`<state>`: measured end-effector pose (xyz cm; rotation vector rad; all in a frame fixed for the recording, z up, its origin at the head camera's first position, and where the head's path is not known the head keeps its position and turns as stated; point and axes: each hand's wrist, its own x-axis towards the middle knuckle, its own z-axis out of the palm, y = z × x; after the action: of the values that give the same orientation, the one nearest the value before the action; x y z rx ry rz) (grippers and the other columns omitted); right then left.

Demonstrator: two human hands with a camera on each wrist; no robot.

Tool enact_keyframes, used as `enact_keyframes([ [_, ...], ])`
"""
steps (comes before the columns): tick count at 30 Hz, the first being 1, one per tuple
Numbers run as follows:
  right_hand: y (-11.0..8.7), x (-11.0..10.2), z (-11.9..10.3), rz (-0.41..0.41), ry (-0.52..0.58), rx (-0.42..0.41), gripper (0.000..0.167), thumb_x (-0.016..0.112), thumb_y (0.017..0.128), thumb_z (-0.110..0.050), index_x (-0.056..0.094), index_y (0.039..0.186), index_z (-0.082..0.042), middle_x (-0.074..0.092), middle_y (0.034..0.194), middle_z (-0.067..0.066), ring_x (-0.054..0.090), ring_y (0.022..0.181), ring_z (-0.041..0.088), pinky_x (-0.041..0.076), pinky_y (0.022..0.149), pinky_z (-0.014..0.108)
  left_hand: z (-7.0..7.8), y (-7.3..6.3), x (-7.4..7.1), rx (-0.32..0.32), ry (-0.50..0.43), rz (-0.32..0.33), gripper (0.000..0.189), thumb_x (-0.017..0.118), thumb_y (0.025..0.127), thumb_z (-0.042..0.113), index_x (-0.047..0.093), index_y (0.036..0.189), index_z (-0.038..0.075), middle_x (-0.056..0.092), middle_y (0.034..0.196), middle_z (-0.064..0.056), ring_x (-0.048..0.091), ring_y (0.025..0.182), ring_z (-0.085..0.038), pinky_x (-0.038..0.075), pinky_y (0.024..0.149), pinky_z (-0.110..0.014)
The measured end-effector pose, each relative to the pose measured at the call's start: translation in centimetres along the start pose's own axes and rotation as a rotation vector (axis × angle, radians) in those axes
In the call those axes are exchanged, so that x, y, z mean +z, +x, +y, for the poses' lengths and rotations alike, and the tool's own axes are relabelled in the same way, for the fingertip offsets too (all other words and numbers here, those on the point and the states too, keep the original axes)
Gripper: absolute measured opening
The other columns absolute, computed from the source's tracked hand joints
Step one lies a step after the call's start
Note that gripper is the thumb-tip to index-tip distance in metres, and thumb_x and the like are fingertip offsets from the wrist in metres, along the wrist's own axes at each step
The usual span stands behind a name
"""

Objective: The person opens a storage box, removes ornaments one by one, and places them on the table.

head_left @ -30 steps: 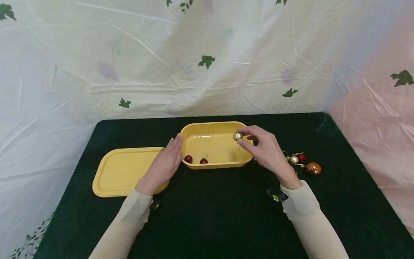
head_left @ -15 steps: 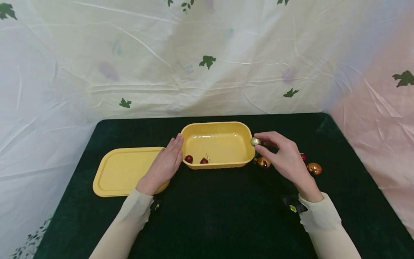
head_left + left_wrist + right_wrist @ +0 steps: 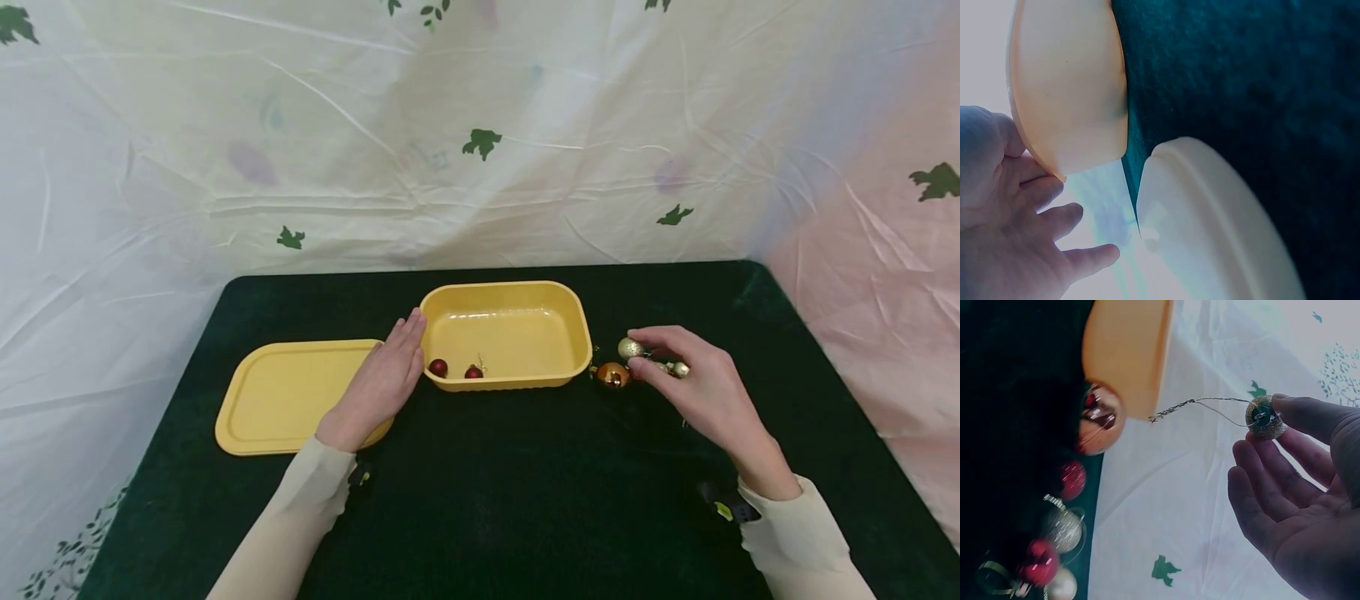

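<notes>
My right hand (image 3: pixel 693 383) pinches a small glittery gold bauble (image 3: pixel 631 348) between thumb and fingertips, above the baubles lying right of the yellow box. In the right wrist view a thin cord loop dangles from the gold bauble (image 3: pixel 1266 417). My left hand (image 3: pixel 375 383) rests with straight fingers against the left end of the open yellow box (image 3: pixel 510 384); the left wrist view shows its fingers (image 3: pixel 1044 190) at the box rim. Inside the box lie two dark red baubles, one (image 3: pixel 438 367) in the near left corner and the other (image 3: pixel 473 372) beside it.
A yellow lid (image 3: pixel 285 400) lies left of the box, partly under my left forearm. Outside the box's right end sits a shiny copper bauble (image 3: pixel 612 375). Several red and pale baubles (image 3: pixel 1063 531) lie beyond it, partly hidden by my right hand in the head view.
My right hand has carried the gold bauble rightward from above the box's right end to over the loose baubles. The copper bauble beside the box came into view. My left hand stayed put.
</notes>
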<state>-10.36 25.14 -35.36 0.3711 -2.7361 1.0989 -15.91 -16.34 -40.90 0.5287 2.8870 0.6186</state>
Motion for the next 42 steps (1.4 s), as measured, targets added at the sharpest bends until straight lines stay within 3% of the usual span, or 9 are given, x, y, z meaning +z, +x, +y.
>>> enact_keyframes([
  [7,-1.3,-0.4,1.2,0.002,-0.065,-0.01,0.031,0.073,0.099,-0.021,0.071,0.129,-0.019,0.07,0.118,-0.002,0.063,0.098,0.014,0.046,0.08,0.008,0.1,0.0,0.0,-0.004,0.003,-0.003,0.06,0.034,0.114,0.033,0.016,0.167,0.01,0.008,0.173,-0.001,0.014,0.158,-0.028,0.023,0.122,-0.059],
  [14,-2.1,-0.7,2.4,-0.001,-0.124,0.002,0.03,0.073,0.099,-0.023,0.072,0.128,-0.019,0.071,0.119,0.0,0.062,0.098,0.005,0.045,0.078,0.009,0.1,0.0,0.1,-0.008,0.008,-0.002,0.06,0.034,0.114,0.033,0.015,0.167,0.011,0.008,0.173,-0.001,0.014,0.158,-0.028,0.023,0.122,-0.059],
  [20,-2.8,-0.8,3.2,-0.019,-0.151,0.018,0.029,0.074,0.098,-0.025,0.072,0.127,-0.018,0.071,0.119,0.003,0.065,0.101,0.023,0.045,0.08,0.013,0.1,0.0,0.1,-0.003,-0.001,-0.002,0.06,0.034,0.114,0.033,0.015,0.167,0.011,0.007,0.173,-0.001,0.014,0.158,-0.029,0.023,0.122,-0.059],
  [25,-3.2,-0.5,4.0,-0.033,-0.162,0.013,0.027,0.074,0.098,-0.024,0.073,0.124,-0.02,0.071,0.117,0.001,0.066,0.103,0.024,0.05,0.083,0.027,0.1,0.0,0.1,-0.008,-0.005,-0.006,0.06,0.033,0.114,0.033,0.014,0.167,0.012,0.006,0.174,0.0,0.013,0.159,-0.028,0.022,0.123,-0.059],
  [32,-3.5,0.1,5.2,-0.04,-0.175,-0.022,0.028,0.076,0.096,-0.017,0.073,0.124,-0.012,0.073,0.116,0.008,0.068,0.103,0.029,0.052,0.081,0.049,0.1,-0.1,0.0,-0.011,-0.009,-0.009,0.06,0.033,0.114,0.033,0.014,0.167,0.012,0.005,0.174,0.0,0.012,0.159,-0.027,0.021,0.123,-0.059],
  [37,-3.6,0.3,5.7,-0.045,-0.186,-0.032,0.031,0.077,0.095,-0.016,0.073,0.125,-0.011,0.074,0.12,0.011,0.069,0.104,0.029,0.05,0.076,0.038,0.1,-0.1,0.0,-0.007,0.0,-0.008,0.06,0.033,0.114,0.033,0.014,0.167,0.012,0.005,0.174,0.0,0.012,0.159,-0.027,0.022,0.123,-0.059],
  [42,-3.7,0.5,6.1,-0.058,-0.186,-0.026,0.033,0.078,0.094,-0.015,0.073,0.126,-0.01,0.074,0.12,0.014,0.071,0.099,0.03,0.054,0.072,0.04,0.1,-0.1,0.0,-0.006,-0.006,-0.011,0.061,0.034,0.114,0.033,0.014,0.167,0.012,0.005,0.174,-0.001,0.012,0.159,-0.028,0.022,0.123,-0.059],
])
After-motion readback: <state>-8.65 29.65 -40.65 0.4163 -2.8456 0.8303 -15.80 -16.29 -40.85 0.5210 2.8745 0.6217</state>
